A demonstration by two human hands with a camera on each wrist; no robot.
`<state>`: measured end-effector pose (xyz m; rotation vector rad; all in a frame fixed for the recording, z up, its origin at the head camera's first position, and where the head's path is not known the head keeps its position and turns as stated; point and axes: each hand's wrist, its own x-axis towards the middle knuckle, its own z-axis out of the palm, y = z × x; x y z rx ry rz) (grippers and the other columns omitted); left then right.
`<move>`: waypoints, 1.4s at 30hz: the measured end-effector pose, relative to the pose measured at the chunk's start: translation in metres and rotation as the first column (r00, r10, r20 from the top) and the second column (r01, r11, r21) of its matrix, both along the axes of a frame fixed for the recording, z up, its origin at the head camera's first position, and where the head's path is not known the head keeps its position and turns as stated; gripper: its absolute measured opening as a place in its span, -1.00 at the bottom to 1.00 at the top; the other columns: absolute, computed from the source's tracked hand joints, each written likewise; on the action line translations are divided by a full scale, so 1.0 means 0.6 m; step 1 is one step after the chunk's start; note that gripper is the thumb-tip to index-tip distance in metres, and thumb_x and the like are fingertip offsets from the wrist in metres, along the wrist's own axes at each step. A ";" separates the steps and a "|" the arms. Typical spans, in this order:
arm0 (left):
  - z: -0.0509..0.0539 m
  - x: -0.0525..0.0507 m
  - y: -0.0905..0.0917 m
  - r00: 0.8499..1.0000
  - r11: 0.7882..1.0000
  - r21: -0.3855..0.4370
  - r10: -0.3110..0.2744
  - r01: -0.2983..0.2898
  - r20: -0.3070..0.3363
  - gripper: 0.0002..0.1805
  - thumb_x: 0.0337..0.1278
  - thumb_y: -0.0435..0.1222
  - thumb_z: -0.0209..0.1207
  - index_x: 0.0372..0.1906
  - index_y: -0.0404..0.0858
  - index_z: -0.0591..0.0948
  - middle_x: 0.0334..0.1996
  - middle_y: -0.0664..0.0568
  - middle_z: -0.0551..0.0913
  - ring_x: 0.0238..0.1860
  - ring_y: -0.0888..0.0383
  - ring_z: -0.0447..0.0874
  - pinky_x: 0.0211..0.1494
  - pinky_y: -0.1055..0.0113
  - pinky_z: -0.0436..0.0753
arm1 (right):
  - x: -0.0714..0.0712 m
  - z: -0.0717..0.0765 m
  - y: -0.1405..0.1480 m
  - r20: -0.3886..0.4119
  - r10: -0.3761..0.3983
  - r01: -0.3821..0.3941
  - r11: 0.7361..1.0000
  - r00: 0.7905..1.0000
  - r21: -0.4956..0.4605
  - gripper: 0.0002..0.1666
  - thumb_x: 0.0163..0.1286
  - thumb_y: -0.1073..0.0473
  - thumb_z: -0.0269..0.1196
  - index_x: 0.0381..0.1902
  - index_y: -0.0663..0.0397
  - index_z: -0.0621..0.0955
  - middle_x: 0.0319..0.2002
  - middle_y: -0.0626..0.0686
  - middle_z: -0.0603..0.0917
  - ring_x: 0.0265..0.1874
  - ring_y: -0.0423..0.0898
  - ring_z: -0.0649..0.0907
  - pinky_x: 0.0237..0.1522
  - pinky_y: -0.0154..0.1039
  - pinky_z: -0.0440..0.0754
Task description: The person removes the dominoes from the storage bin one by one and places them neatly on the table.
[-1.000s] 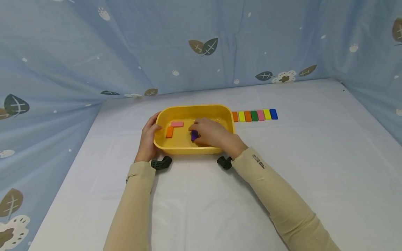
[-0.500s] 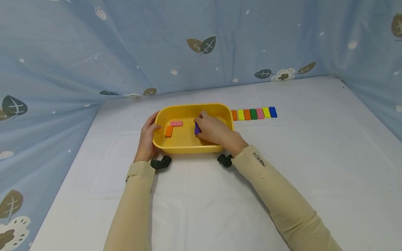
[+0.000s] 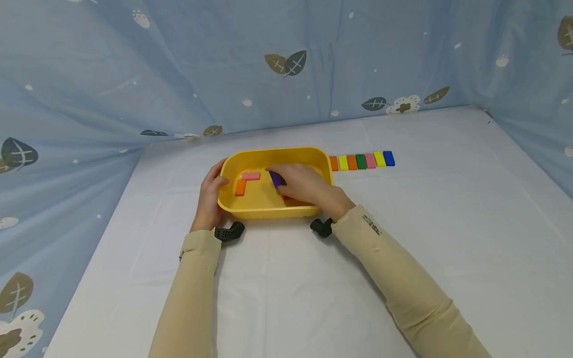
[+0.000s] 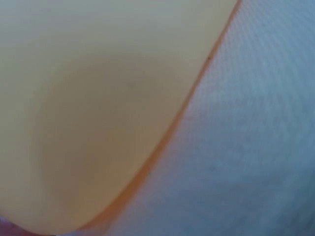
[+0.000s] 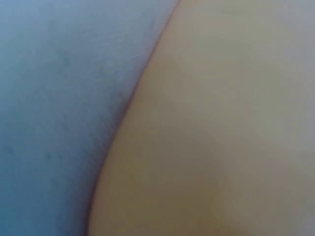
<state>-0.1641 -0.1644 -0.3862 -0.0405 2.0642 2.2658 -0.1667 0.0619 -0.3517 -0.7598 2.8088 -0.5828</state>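
Observation:
My left hand grips the left end of a yellow plastic tray, its thumb over the rim. Inside the tray, my right hand pinches a purple domino block between thumb and fingers. The block slants, and part of it is hidden by the hand. A pink block and an orange block lie on the tray floor to the left, forming a corner. Something reddish shows under the right hand, mostly covered. Both wrist views are blurred, filled by the yellow tray wall and white cloth.
Right of the tray, a row of flat blocks in several colours runs from an orange block past a green block to a blue block. White cloth covers the table. A blue patterned curtain hangs behind.
In the tray, my right hand moved slightly away from me, and its fingers then shifted left. The purple block turned from nearly upright in view to slanted. My left hand kept its grip on the tray.

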 end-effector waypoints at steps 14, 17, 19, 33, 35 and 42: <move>-0.007 0.002 -0.006 1.000 1.000 0.003 -0.011 0.011 -0.002 -0.43 0.07 -0.40 -0.18 0.25 0.00 0.31 0.22 0.18 0.26 0.19 0.14 0.22 0.23 0.30 0.27 | 0.015 0.024 0.020 -0.050 -0.034 0.022 0.975 0.998 -0.223 -0.38 0.17 0.09 0.17 0.22 -0.16 0.31 -0.20 -0.10 0.52 -0.39 -0.15 0.45 -0.37 -0.32 0.46; -0.012 0.005 -0.008 1.000 1.000 -0.013 -0.002 0.002 -0.007 -0.43 0.06 -0.40 -0.18 0.24 0.01 0.31 0.22 0.18 0.26 0.19 0.13 0.22 0.23 0.29 0.27 | 0.020 0.023 0.028 -0.049 -0.025 0.011 0.966 0.999 -0.259 -0.40 0.17 0.11 0.15 0.21 -0.14 0.33 -0.18 -0.09 0.51 -0.37 -0.15 0.46 -0.36 -0.33 0.46; -0.014 0.004 -0.008 1.000 1.000 -0.010 0.002 -0.002 -0.019 -0.43 0.06 -0.40 -0.18 0.24 0.00 0.32 0.21 0.18 0.27 0.18 0.13 0.23 0.23 0.29 0.28 | 0.022 0.022 0.035 -0.041 -0.012 0.001 0.962 0.999 -0.273 -0.41 0.18 0.12 0.13 0.21 -0.13 0.33 -0.13 -0.09 0.51 -0.32 -0.15 0.46 -0.30 -0.34 0.47; -0.013 -0.008 -0.004 0.999 0.999 0.025 -0.028 0.029 -0.033 -0.43 0.07 -0.42 -0.20 0.25 -0.03 0.29 0.22 0.15 0.26 0.19 0.10 0.23 0.22 0.28 0.29 | 0.028 0.003 0.067 -0.100 -0.042 0.019 0.974 0.994 -0.225 -0.49 0.21 0.13 0.15 0.15 -0.06 0.39 -0.25 -0.08 0.55 -0.32 -0.17 0.49 -0.27 -0.34 0.51; -0.012 -0.007 -0.004 0.999 0.999 0.026 -0.027 0.028 -0.028 -0.43 0.07 -0.42 -0.19 0.25 -0.04 0.30 0.22 0.14 0.26 0.19 0.10 0.23 0.22 0.28 0.29 | 0.028 0.001 0.065 -0.110 -0.047 0.022 0.975 0.993 -0.222 -0.51 0.20 0.11 0.17 0.12 -0.06 0.40 -0.29 -0.09 0.55 -0.33 -0.19 0.50 -0.30 -0.36 0.51; -0.008 -0.003 -0.004 1.000 1.000 0.016 -0.020 0.020 -0.025 -0.43 0.07 -0.41 -0.19 0.25 -0.03 0.30 0.23 0.15 0.24 0.19 0.13 0.21 0.24 0.30 0.26 | 0.026 0.002 0.073 -0.073 -0.085 0.055 0.937 0.994 -0.346 -0.53 0.25 0.07 0.12 0.14 -0.11 0.41 -0.30 -0.11 0.54 -0.38 -0.22 0.50 -0.34 -0.36 0.51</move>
